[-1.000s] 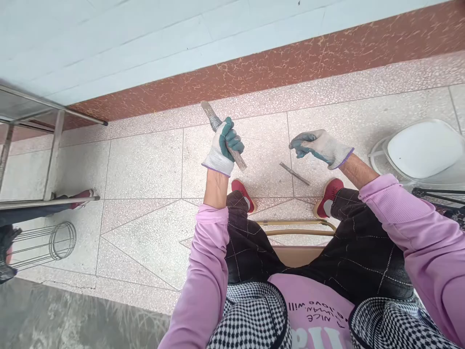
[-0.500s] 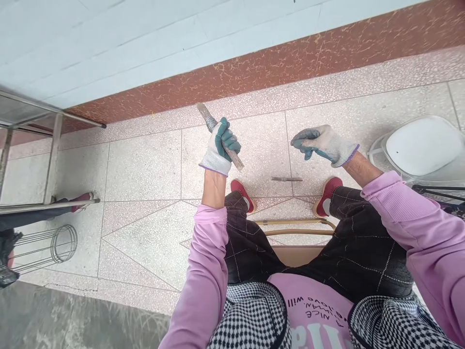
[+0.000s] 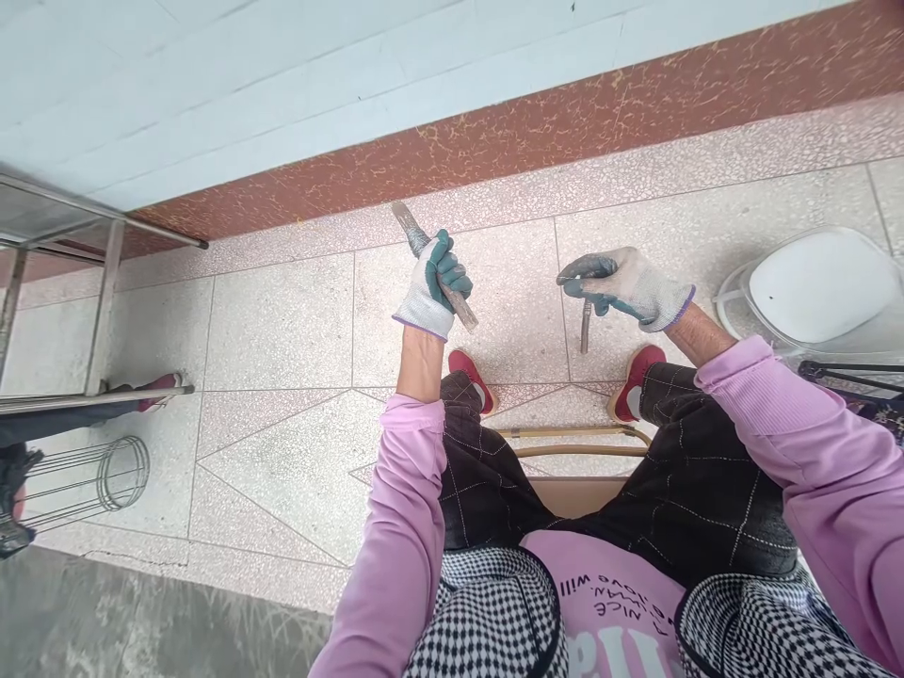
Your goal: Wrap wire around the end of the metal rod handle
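A long, flat, rough-faced metal file [image 3: 432, 264] is clenched in the left hand [image 3: 430, 287], the grip wrapped fully round its middle so that both ends stick out. A short, thin metal rod [image 3: 585, 330] is pinched at its top between thumb and fingertips of the right hand [image 3: 621, 287] and hangs straight below that grip, above the speckled terrazzo floor [image 3: 282, 320]. Both hands are covered by knitted white gloves with teal rubbery palms. The rod could probably slip from so light a pinch, being smooth and slender, and be dropped between the red shoes [image 3: 472, 372].
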Tool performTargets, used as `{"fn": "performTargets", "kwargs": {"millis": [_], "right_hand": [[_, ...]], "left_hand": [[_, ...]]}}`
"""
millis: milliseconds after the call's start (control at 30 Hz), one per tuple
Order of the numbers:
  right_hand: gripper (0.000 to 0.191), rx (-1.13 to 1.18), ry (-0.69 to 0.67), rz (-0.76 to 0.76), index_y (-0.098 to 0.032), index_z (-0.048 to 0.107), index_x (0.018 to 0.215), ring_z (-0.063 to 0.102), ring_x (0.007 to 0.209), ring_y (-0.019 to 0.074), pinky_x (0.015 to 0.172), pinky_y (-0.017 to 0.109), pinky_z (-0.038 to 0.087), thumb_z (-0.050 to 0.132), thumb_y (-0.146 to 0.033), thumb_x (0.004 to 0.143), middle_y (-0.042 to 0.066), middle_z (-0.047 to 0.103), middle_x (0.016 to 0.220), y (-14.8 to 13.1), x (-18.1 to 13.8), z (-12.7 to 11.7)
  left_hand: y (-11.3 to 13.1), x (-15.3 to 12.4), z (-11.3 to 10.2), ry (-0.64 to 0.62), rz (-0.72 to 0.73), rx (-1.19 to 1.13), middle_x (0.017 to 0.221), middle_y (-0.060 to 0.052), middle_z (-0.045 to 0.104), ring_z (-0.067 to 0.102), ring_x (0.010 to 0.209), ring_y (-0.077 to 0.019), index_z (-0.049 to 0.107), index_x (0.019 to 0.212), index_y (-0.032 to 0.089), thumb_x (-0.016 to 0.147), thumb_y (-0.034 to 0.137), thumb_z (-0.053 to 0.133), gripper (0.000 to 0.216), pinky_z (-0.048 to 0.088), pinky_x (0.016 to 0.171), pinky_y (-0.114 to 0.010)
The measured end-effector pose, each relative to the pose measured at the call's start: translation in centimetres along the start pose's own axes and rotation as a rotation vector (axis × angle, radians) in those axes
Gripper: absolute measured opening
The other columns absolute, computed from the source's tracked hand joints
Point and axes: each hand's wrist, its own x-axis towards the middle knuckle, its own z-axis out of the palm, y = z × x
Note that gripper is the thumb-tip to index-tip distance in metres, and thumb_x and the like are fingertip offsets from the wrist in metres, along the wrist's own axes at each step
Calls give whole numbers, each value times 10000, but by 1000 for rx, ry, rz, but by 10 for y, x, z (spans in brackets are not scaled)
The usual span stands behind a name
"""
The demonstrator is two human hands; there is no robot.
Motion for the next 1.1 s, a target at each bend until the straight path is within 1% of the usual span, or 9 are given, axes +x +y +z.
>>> {"fn": "performTargets", "kwargs": {"millis": [100, 200, 300, 433, 633, 767, 867, 967, 1100], "right_hand": [[305, -22, 22, 9, -215, 898, 1008, 545, 601, 161, 475, 296, 491, 900, -470, 841, 76, 765, 814, -2, -2, 1], [329, -49, 47, 21, -213, 897, 1007, 547, 606, 170, 482, 308, 486, 894, -509, 863, 85, 755, 806, -4, -3, 1], [331, -49, 63, 31, -214, 896, 1001, 539, 607, 170, 472, 302, 456, 896, -513, 858, 89, 750, 800, -5, -2, 2], [256, -19, 85, 57, -200, 894, 970, 495, 573, 147, 454, 283, 429, 886, -429, 856, 48, 662, 691, -5, -1, 3], [152, -4, 106, 105, -191, 886, 931, 481, 549, 128, 450, 269, 422, 895, -331, 872, 19, 600, 645, -10, -4, 6], [149, -24, 112, 109, -184, 880, 922, 480, 537, 122, 449, 268, 420, 900, -326, 881, 17, 606, 638, -11, -4, 8], [192, -37, 107, 93, -186, 878, 925, 489, 538, 129, 442, 271, 420, 907, -368, 871, 19, 614, 632, -9, -4, 9], [259, -55, 104, 68, -194, 872, 934, 502, 547, 142, 453, 285, 438, 916, -441, 869, 27, 629, 641, -7, -4, 9], [305, -68, 104, 61, -186, 871, 949, 526, 561, 151, 486, 304, 463, 915, -482, 886, 36, 648, 661, -5, -4, 9]], "left_hand": [[0, -2, 1, 29, -25, -19, 558, 98, 226, 333, 542, -144, 509, 786, 280, 899, 652, 928, 572, 347, 577, -272], [0, -3, 3, 31, -49, -49, 551, 105, 254, 333, 512, -129, 511, 804, 271, 920, 617, 923, 550, 359, 559, -256], [2, -4, 5, 18, -66, -102, 544, 114, 253, 279, 471, -99, 480, 794, 258, 967, 567, 899, 548, 315, 504, -223], [5, -6, 10, -6, -90, -201, 530, 120, 244, 215, 428, -61, 453, 777, 236, 1083, 486, 789, 519, 241, 452, -191], [9, -8, 15, 34, -148, -291, 500, 120, 230, 204, 382, -52, 440, 770, 234, 1175, 553, 632, 550, 202, 402, -186], [9, -10, 16, -6, -144, -367, 506, 126, 223, 204, 365, -48, 409, 784, 240, 1205, 433, 594, 498, 209, 388, -174], [8, -11, 15, -13, -114, -295, 503, 125, 231, 213, 382, -49, 401, 773, 241, 1170, 430, 672, 517, 224, 400, -179], [8, -9, 12, -18, -52, -130, 494, 126, 229, 230, 406, -56, 421, 757, 245, 1058, 546, 826, 588, 230, 429, -200], [7, -6, 9, -47, -12, 71, 489, 126, 224, 282, 432, -74, 474, 770, 257, 923, 653, 922, 618, 258, 464, -228]]}}
